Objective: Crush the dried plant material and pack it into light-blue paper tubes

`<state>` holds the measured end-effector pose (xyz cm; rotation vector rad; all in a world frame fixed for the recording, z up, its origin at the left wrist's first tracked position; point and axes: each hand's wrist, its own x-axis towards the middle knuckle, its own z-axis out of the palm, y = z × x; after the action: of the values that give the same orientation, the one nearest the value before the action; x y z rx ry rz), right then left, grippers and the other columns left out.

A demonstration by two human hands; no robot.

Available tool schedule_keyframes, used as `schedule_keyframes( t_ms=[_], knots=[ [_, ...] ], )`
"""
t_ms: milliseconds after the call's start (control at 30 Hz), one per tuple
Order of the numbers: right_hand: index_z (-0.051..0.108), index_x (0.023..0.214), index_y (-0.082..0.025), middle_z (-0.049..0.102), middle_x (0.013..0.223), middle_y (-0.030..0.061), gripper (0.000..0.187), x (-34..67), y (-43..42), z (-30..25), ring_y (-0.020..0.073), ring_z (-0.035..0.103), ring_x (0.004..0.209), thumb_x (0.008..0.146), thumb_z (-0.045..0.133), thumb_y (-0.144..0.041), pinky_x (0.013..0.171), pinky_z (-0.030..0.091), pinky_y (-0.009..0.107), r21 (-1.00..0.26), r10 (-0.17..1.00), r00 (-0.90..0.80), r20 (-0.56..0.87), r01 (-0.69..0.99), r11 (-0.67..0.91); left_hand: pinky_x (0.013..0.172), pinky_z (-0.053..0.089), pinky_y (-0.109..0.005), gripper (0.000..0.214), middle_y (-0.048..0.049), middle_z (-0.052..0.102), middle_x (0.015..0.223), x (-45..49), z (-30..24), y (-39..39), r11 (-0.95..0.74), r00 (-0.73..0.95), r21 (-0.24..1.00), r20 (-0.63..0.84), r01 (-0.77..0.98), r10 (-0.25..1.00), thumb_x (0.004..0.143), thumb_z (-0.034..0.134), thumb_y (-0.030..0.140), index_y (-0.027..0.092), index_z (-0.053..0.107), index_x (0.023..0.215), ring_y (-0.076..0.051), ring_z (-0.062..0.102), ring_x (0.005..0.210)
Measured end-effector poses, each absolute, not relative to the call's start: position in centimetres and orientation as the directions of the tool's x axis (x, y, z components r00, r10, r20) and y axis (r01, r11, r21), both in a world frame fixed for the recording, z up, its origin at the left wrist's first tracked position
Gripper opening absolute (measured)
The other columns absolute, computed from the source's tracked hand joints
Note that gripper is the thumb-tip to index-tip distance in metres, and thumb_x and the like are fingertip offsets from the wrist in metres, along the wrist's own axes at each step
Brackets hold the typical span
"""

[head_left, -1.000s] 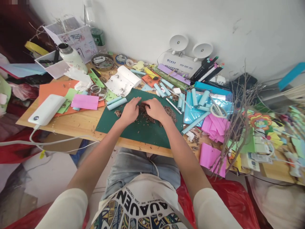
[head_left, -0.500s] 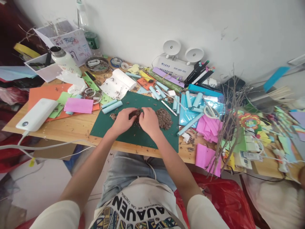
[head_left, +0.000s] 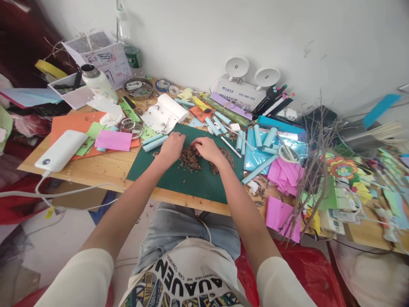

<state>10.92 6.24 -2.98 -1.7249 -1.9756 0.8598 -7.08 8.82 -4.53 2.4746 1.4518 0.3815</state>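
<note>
Debris heap [head_left: 189, 160] against right fingers [head_left: 198, 141]

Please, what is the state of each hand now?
Left hand: beside the brown pile; grip cannot be told.
Right hand: curled at the same brown pile; grip cannot be told.

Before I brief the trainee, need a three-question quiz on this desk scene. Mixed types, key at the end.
1. True or false: the brown pile between the left hand and right hand lies on white paper.
2. Multiple choice: what does the right hand's wrist partly hide in this view? A) flask B) twigs C) second brown pile
3. Short answer: which hand is nearer the power bank?

Key:
1. False; it lies on the green mat.
2. C
3. The left hand.
</note>
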Motion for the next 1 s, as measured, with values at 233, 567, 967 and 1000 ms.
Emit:
schedule_keyframes(
  t_ms=[233, 567, 967, 1000],
  knots=[
    [0.058, 0.134, -0.017, 0.058, 0.135, 0.0184, 0.054, 10.5, 1.9, -2.3, 0.0349, 0.054, 0.121, 0.092, 0.053, -0.050, 0.096, 0.049, 0.047, -0.485, 0.977, -0.201, 0.063, 0.850, 0.207, 0.097, 0.053, -0.042, 0.040, -0.0137, 0.072, 0.111, -8.1, -4.6, 6.7, -0.325, 0.388, 0.726, 0.087, 0.607, 0.918, 0.091, 0.040, 0.017, 0.013, 0.071, 0.116, -0.026, 0.068, 0.098],
    [0.050, 0.136, -0.027, 0.053, 0.132, 0.0168, 0.049, 7.1, 2.6, -3.3, 0.0302, 0.055, 0.107, 0.101, 0.032, -0.057, 0.075, 0.047, 0.035, -0.104, 0.852, -0.521, -0.047, 0.851, 0.514, 0.107, 0.050, -0.044, 0.042, -0.0111, 0.068, 0.129, -9.7, -5.7, 4.3, -0.053, 0.121, 0.910, 0.003, 0.412, 0.993, 0.089, 0.046, 0.022, 0.016, 0.066, 0.125, -0.025, 0.066, 0.113],
    [0.060, 0.100, -0.019, 0.067, 0.099, 0.0087, 0.044, 6.9, 3.1, -3.4, 0.0198, 0.061, 0.086, 0.107, 0.020, -0.036, 0.069, 0.038, 0.029, -0.343, 0.934, -0.120, 0.337, 0.908, 0.240, 0.077, 0.057, -0.036, 0.032, -0.0058, 0.067, 0.069, -4.3, -3.5, 4.5, 0.608, 0.309, 0.595, -0.533, -0.525, 0.788, 0.088, 0.056, 0.046, 0.018, 0.065, 0.076, -0.024, 0.070, 0.078],
    [0.061, 0.097, -0.019, 0.067, 0.097, 0.0085, 0.043, 6.8, 3.0, -3.3, 0.0201, 0.060, 0.085, 0.107, 0.022, -0.037, 0.069, 0.038, 0.030, -0.346, 0.922, -0.127, 0.366, 0.901, 0.261, 0.075, 0.056, -0.036, 0.032, -0.0050, 0.065, 0.065, -3.7, -3.5, 4.7, 0.650, 0.362, 0.503, -0.557, -0.569, 0.748, 0.087, 0.056, 0.046, 0.018, 0.063, 0.073, -0.024, 0.070, 0.075]
  ],
)
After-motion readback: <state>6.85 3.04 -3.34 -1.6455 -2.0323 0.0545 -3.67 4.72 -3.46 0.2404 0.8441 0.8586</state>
